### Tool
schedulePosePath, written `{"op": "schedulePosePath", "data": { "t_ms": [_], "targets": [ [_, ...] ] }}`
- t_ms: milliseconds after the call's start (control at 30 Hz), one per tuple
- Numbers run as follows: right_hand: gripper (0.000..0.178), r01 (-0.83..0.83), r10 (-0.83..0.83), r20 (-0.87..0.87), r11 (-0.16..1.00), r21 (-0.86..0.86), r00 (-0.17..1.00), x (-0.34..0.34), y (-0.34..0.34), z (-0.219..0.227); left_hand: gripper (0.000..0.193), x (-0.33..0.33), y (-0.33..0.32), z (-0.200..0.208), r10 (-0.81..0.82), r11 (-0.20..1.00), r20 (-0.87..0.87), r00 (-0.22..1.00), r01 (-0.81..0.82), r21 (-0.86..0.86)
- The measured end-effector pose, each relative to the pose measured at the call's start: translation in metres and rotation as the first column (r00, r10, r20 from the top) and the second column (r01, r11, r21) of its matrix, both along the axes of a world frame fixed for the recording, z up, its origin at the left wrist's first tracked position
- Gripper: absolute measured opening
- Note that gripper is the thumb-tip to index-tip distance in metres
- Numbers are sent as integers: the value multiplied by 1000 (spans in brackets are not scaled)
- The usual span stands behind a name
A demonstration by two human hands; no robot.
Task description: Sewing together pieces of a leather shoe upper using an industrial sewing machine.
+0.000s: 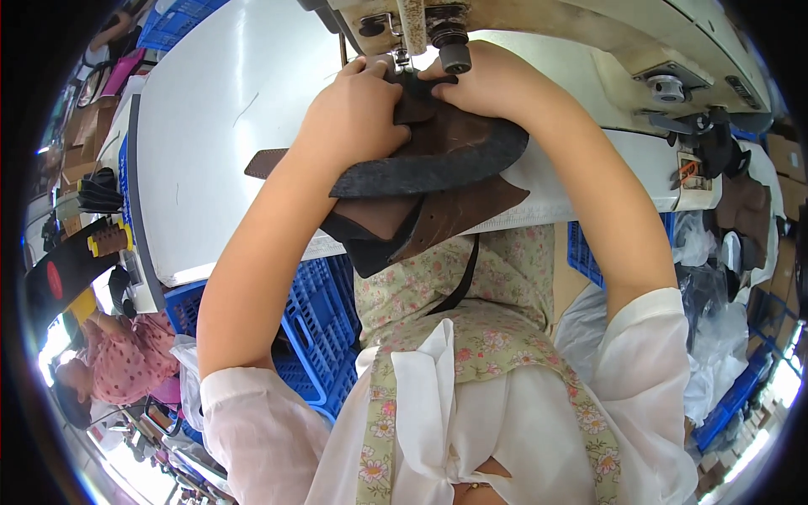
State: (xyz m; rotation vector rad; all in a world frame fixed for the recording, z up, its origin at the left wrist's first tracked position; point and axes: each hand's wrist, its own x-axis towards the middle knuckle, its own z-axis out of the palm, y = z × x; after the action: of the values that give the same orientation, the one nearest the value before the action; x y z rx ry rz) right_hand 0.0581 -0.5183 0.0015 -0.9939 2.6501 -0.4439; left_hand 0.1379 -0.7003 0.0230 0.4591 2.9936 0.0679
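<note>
A brown leather piece (471, 139) with a wide black curved band (429, 174) along it lies under the presser foot (402, 61) of a sewing machine (412, 25). Further brown and black flaps hang over the table's near edge. My left hand (358, 118) grips the leather from the left, its fingertips close beside the foot and its thumb bent over the piece. From the right, my right hand (484, 80) holds the leather with curled fingers just beside the foot. Part of the leather is hidden under both hands.
The white sewing table (210, 160) stretches to the left. Below it stand blue plastic crates (316, 320). Black and yellow-brown thread spools (108, 240) stand beyond the left edge, near a person in pink dotted clothing (135, 358). Plastic bags (715, 337) lie at the right.
</note>
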Motion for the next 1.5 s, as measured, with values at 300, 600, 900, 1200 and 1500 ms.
{"op": "schedulePosePath", "data": {
  "t_ms": [300, 600, 900, 1200, 1500],
  "targets": [
    [29, 6, -1, 110, 999, -45, 994, 1, 3, 6, 52, 0, 1, 2, 7, 1000, 19, 1000, -7, -7],
    [30, 35, -32, 53, 998, -47, 998, -6, 2, -2, 47, -4, -1, 1, 19, 1000, 47, 999, -19, -4],
    [31, 8, 0, 95, 996, -84, 995, -5, 6, -2, 46, -1, 1, 1, 31, 999, 9, 999, -31, -26],
    [31, -11, 14, 49, 997, -78, 999, -3, 4, -3, 47, 0, 2, 1, 47, 997, 37, 998, -44, -58],
    [29, -1, -5, -41, 990, -144, 999, 5, 11, -16, 53, 6, 4, -3, 39, 997, -48, 998, -42, -59]
  ]
}}
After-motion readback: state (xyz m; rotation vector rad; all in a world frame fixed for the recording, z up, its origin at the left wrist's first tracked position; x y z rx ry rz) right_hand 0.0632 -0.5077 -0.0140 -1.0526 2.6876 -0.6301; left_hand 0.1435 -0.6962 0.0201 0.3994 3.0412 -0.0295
